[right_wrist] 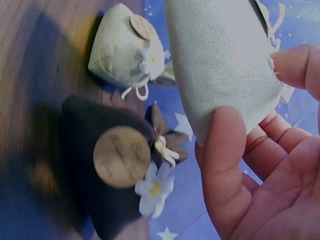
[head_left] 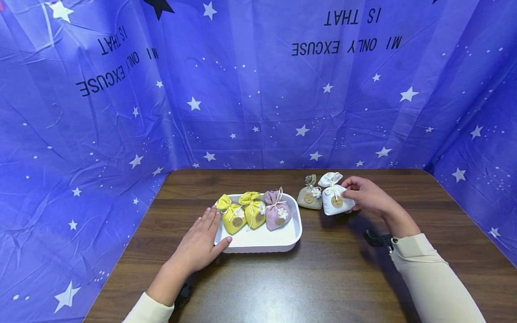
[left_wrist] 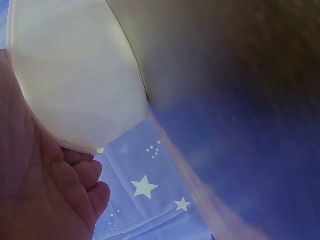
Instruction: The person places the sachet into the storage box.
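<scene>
My right hand (head_left: 369, 196) pinches a small white drawstring sachet (head_left: 333, 204) by its side; in the right wrist view the white sachet (right_wrist: 225, 65) is between thumb and fingers, above the table. Beside it, a beige sachet (head_left: 308, 198) with a white flower stands on the table. A dark brown sachet (right_wrist: 110, 160) shows in the right wrist view, mostly hidden from the head view. My left hand (head_left: 198, 242) rests along the left end of a white tray (head_left: 258, 247), fingers straight. Inside lie two yellow sachets (head_left: 231, 220) and a lilac one (head_left: 276, 217).
A brown wooden table (head_left: 307, 282) lies under everything. Blue star-printed cloth (head_left: 258, 89) hangs behind it and at both sides. The tray's front strip shows bare white floor (head_left: 258, 237) ahead of the sachets.
</scene>
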A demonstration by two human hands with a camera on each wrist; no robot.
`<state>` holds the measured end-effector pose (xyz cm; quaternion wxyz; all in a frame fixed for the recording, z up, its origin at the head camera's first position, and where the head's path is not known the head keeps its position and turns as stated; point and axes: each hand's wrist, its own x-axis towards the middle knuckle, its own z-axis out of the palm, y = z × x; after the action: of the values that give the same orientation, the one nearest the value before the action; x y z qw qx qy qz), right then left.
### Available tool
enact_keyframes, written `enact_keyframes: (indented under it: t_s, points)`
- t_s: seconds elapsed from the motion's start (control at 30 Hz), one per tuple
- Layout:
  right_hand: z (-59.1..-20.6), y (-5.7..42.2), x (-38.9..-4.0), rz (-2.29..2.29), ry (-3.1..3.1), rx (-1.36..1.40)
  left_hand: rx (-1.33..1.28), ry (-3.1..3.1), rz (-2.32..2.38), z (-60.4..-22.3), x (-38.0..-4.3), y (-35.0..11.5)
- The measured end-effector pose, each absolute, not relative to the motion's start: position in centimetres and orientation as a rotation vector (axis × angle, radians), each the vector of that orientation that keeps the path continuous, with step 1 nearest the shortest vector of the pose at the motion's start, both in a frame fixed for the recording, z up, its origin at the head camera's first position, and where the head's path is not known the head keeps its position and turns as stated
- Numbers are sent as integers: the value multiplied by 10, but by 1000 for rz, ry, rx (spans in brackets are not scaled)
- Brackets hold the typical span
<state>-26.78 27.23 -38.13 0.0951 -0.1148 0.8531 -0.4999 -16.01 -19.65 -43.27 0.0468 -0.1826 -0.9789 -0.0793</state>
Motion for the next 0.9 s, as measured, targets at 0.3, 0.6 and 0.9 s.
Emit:
enact_keyframes:
  t_s: [0.3, 0.6, 0.9]
  points:
    - [-378, 256, -268, -1546, 2481, -348, -564, -2982, -236, -433, -160, -197]
    - [-373, 239, -268, -1522, 2528, -413, -564, -2977, -238, -433, -161, -197]
    - [-372, 215, -267, -1533, 2523, -454, -573, -2953, -242, -434, -161, -198]
